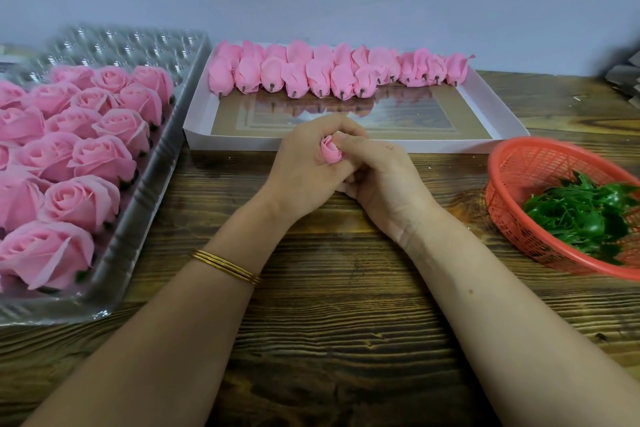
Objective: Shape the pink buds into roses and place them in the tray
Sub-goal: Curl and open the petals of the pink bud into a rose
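Nearest you, on the dark-grained wooden table [329, 340], you are resting both forearms, and you are wearing thin gold bangles [227, 267] on the left wrist, three as far as I can tell.

Just beyond, at mid-table, you are holding one small pink bud [331, 149] between both hands. Your left hand [304, 166] is curling round its side and base, and your right hand [381, 177] is pinching at its outer petals. Its stub is hiding inside your fingers.

The bud is looking very light, with soft, thin petals that are likely to crease or tear. I would be gripping it low at the base and only coaxing the petal edges outward.

To the left, the clear plastic dimpled tray [138, 218] is carrying roughly sixteen open pink roses [79, 201], with more cut off at the edge; its far pockets are standing unfilled. To the right, one red mesh plastic basket [512, 163] is holding a tangle of green leafy pieces [581, 215], too jumbled to count.

Farthest, one shallow white cardboard box [485, 90] is holding about twenty unshaped buds [311, 76] along its far side, in two overlapping rows.
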Tool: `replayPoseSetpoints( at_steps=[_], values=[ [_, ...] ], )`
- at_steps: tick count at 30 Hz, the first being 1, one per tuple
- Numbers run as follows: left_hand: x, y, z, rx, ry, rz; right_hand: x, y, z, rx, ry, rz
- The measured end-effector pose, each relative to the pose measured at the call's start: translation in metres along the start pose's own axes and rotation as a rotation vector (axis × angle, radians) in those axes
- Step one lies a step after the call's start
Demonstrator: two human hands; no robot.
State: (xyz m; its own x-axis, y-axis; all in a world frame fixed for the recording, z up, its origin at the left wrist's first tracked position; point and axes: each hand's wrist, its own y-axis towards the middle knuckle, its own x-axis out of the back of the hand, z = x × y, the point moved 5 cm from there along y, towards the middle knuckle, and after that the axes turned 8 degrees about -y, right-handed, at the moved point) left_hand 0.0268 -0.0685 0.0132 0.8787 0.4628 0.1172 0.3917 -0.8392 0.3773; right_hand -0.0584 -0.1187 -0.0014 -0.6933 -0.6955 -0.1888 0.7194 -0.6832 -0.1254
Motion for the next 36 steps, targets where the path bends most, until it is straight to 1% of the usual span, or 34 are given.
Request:
replayPoseSetpoints(
  at_steps=[4, 8, 10, 18, 21, 25, 30, 32, 36],
  values=[
    [0.0, -0.001, 0.002, 0.02, -0.036, -0.001, -0.002, -0.001, 0.002, -0.046, 0.013, -0.03],
    [0.001, 0.001, 0.002, 0.013, -0.009, -0.029, 0.001, -0.004, 0.005, -0.095, 0.055, -0.053],
    [0.001, 0.001, 0.001, 0.013, -0.021, -0.04, 0.004, -0.004, 0.008, -0.093, 0.029, -0.09],
    [0.004, 0.002, -0.001, 0.023, 0.015, -0.101, 0.018, -0.01, 0.034, 0.039, -0.391, -0.256],
    [0.005, 0.001, -0.001, 0.051, 0.004, -0.102, 0.027, -0.013, 0.045, 0.094, -0.468, -0.322],
    [0.005, 0.001, -0.001, 0.067, -0.003, -0.098, 0.035, -0.018, 0.061, 0.146, -0.586, -0.336],
    [0.007, 0.001, -0.002, 0.068, 0.002, -0.107, 0.058, -0.029, 0.084, 0.219, -0.901, -0.308],
    [0.007, 0.002, -0.001, 0.069, 0.017, -0.104, 0.075, -0.036, 0.095, 0.223, -0.976, -0.331],
    [0.007, 0.002, -0.002, 0.057, 0.03, -0.096, 0.109, -0.051, 0.112, 0.207, -1.04, -0.415]
  ],
)
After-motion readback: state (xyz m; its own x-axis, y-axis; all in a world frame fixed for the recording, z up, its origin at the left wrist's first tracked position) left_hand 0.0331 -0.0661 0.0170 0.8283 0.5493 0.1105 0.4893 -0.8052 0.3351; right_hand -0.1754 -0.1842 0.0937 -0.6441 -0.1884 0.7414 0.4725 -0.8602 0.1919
